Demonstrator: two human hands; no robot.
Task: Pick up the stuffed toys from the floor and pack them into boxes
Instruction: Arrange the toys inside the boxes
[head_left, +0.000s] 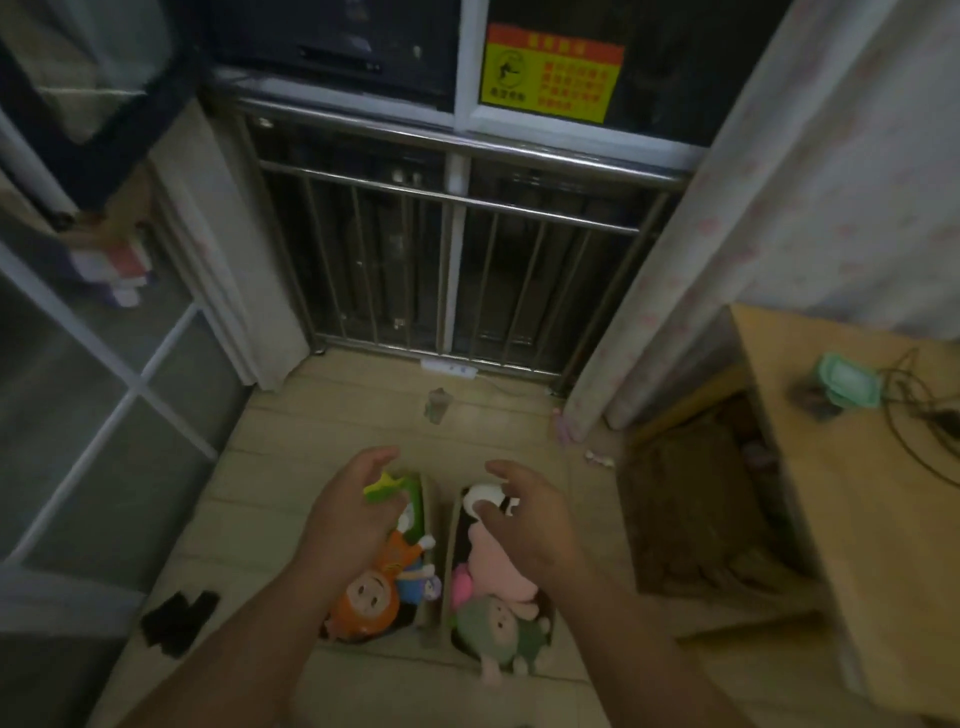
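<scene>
Two narrow cardboard boxes stand side by side on the floor. The left box (429, 525) holds an orange doll (370, 603), a blue toy (415, 582) and a green-and-yellow toy (400, 491). The right box (453, 540) holds a pink plush (496, 561), a green plush (501, 631) and a white-and-black toy (480, 498). My left hand (350, 512) hovers over the left box, fingers spread, just above the green-and-yellow toy. My right hand (524, 514) hovers over the right box, fingertips at the white-and-black toy, fingers apart.
A metal railing (457, 270) and window close the far side. Curtains (727, 260) hang at the right. A wooden table (857, 467) with cables stands at right, a dark open box (696, 509) beneath it. A glass door (104, 389) is left; a black item (179, 621) lies on the floor.
</scene>
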